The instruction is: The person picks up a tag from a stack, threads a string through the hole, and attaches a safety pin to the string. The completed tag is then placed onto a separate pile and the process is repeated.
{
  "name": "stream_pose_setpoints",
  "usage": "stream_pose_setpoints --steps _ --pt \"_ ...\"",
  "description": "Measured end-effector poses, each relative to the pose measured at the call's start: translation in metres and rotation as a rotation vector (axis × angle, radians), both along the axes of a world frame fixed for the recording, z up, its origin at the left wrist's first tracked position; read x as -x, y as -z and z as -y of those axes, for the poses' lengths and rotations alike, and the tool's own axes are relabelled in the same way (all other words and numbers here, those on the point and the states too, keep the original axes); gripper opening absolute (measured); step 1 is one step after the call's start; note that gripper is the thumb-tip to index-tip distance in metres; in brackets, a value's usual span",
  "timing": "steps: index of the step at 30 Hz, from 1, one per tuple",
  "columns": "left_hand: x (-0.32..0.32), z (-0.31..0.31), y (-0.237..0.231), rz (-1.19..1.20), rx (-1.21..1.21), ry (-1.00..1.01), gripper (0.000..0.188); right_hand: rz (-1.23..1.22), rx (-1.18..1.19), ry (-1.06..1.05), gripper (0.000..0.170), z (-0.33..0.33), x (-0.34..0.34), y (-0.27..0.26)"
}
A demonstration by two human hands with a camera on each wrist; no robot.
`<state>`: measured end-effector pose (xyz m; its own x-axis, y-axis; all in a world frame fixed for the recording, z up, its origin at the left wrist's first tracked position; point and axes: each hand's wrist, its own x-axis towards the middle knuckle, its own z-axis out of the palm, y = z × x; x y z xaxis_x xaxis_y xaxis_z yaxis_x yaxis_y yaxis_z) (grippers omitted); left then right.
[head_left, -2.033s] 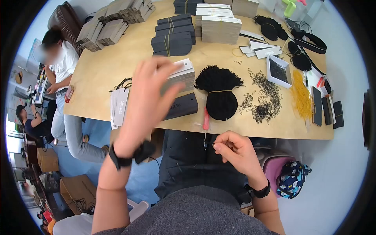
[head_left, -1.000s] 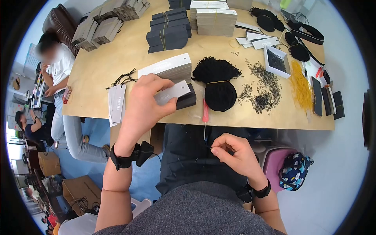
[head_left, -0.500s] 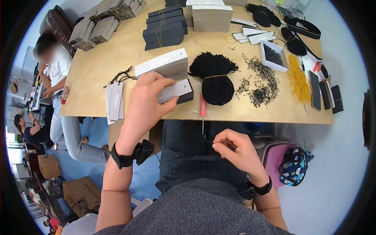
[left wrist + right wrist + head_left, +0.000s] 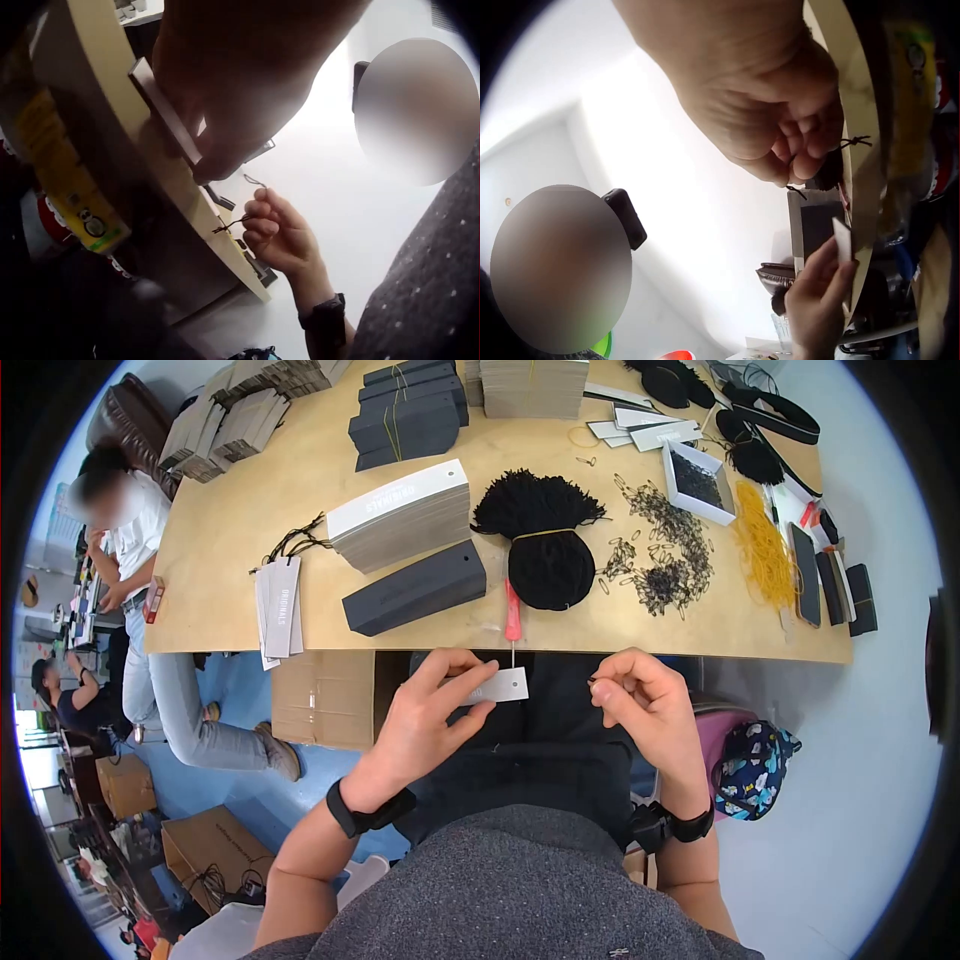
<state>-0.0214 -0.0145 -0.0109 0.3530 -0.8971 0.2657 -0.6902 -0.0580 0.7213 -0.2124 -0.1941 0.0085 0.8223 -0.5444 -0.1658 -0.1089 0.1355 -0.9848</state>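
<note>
My left hand (image 4: 430, 715) pinches a pale grey hang tag (image 4: 508, 685), its punched hole pointing toward the right hand. This tag (image 4: 843, 238) appears nearly edge-on in the right wrist view. My right hand (image 4: 650, 705) pinches a thin black cord (image 4: 253, 181) between thumb and fingertips, the loop poking out past them. From the other side of that fist hangs the cord's knot (image 4: 856, 141). Both hands are apart, just in front of the table edge. Beyond them stand a white-topped tag stack (image 4: 400, 515) and a dark tag stack (image 4: 415, 590).
On the table (image 4: 230, 490) lie strung tags (image 4: 280, 610), a banded black cord bundle (image 4: 550, 570), a red-handled awl (image 4: 513, 612) jutting over the edge, scattered small black pins (image 4: 670, 570), a white box (image 4: 695, 510) and yellow rubber bands (image 4: 763, 550). A person (image 4: 120, 550) sits at left.
My left hand reached over the white stack, gripped a tag above the dark stack, then brought it toward my body. My right hand has risen slightly, still pinching the cord.
</note>
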Motion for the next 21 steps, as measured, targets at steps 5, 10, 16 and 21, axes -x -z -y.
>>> stream_pose_setpoints --steps 5,10,16,21 --pt "0.007 -0.009 0.020 -0.106 0.025 -0.092 0.040 -0.031 -0.024 -0.043 0.010 -0.007 -0.004 0.000" --pt "0.001 0.001 0.023 -0.330 -0.116 -0.077 0.035 -0.034 -0.059 -0.136 0.009 -0.022 -0.014 0.008" --pt "-0.006 0.014 0.037 -0.660 -0.151 -0.039 0.026 -0.077 0.079 -0.165 0.012 -0.029 -0.028 0.027" --pt "-0.010 0.009 0.041 -0.718 -0.115 -0.018 0.022 -0.211 0.288 0.009 0.010 -0.019 -0.023 0.052"
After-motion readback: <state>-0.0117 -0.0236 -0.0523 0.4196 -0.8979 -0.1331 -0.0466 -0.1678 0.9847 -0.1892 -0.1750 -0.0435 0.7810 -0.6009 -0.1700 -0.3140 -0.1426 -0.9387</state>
